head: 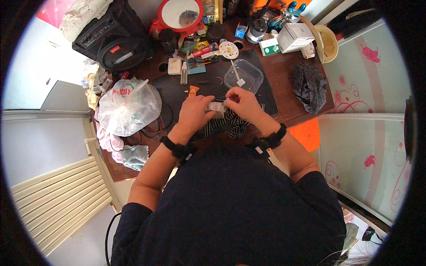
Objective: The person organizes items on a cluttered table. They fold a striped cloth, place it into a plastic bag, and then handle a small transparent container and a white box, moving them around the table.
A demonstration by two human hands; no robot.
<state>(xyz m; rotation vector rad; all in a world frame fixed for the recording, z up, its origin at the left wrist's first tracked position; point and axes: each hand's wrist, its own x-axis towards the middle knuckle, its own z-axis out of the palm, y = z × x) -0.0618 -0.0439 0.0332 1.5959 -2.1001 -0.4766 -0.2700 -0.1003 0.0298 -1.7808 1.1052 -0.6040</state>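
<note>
My left hand point(197, 112) holds a small pale, see-through item point(217, 108) between thumb and fingers; what it is exactly I cannot tell. Close by on its right, my right hand point(244, 103) has thumb and fingertips pinched together near that item's edge, perhaps on a small bit too tiny to make out. Beneath both hands lies a black cloth with white stripes point(213, 128), bunched at the desk's front edge. A clear plastic tray point(253, 78) sits just beyond my right hand, with a white stick-like piece in it. Near my left fingers is a small orange packet point(193, 89).
A stuffed white plastic bag point(131, 106) and a black speaker point(116, 40) stand at left. At the back are a red-framed mirror point(181, 13), toothpaste tubes point(204, 50), a bottle point(256, 31) and a white box point(295, 37). Dark speckled cloth point(309, 88) lies at right.
</note>
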